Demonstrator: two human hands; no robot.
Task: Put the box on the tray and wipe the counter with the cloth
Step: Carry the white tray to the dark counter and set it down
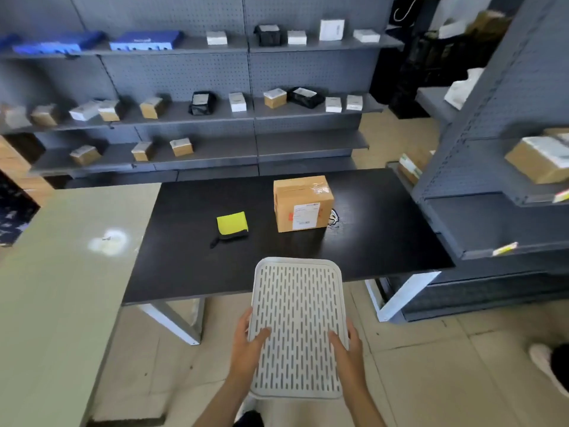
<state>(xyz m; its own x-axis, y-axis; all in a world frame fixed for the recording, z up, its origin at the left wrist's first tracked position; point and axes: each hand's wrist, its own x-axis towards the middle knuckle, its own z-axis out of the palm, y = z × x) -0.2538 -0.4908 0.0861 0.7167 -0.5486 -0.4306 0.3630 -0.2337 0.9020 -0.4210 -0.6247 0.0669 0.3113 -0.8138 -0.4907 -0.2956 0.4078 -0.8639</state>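
Observation:
I hold a white slotted tray (297, 322) in the air, its far end just over the near edge of the black counter (369, 241). My left hand (248, 346) grips the tray's left edge and my right hand (346, 349) grips its right edge. A taped brown cardboard box (303, 203) with a white label stands upright on the counter beyond the tray. A folded yellow cloth (232, 223) with a black underside lies on the counter to the left of the box.
A pale green table (61, 288) adjoins the counter on the left. Grey pegboard shelving (215, 118) with several small parcels runs behind the counter. Another grey shelf unit (492, 217) stands close on the right. Someone's shoe (545, 362) shows at the far right on the tiled floor.

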